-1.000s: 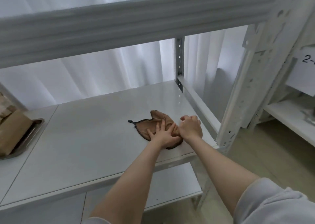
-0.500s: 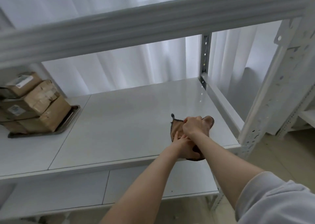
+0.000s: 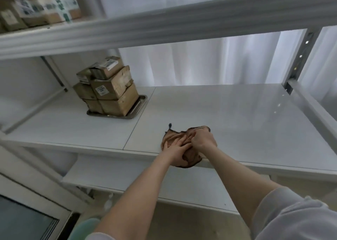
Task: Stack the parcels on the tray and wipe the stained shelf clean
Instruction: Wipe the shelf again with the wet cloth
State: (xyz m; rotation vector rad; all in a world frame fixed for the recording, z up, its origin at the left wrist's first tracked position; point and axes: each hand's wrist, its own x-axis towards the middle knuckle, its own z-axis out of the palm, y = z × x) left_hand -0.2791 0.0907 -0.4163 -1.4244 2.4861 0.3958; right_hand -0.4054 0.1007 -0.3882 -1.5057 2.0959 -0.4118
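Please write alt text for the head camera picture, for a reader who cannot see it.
At the front edge of a white shelf, the left hand presses a brown cloth flat while the right hand grips it. Farther back on the left, brown parcels stand stacked on a metal tray.

Open shelf [image 3: 237, 115] runs from the parcels [image 3: 111, 88] on the tray [image 3: 140, 105] to the right upright [image 3: 300, 57], beneath the beam [image 3: 164, 26]

Left hand [image 3: 175, 149] lies flat, fingers [image 3: 182, 141] straight; right hand [image 3: 202, 139] clenches the cloth [image 3: 171, 137].
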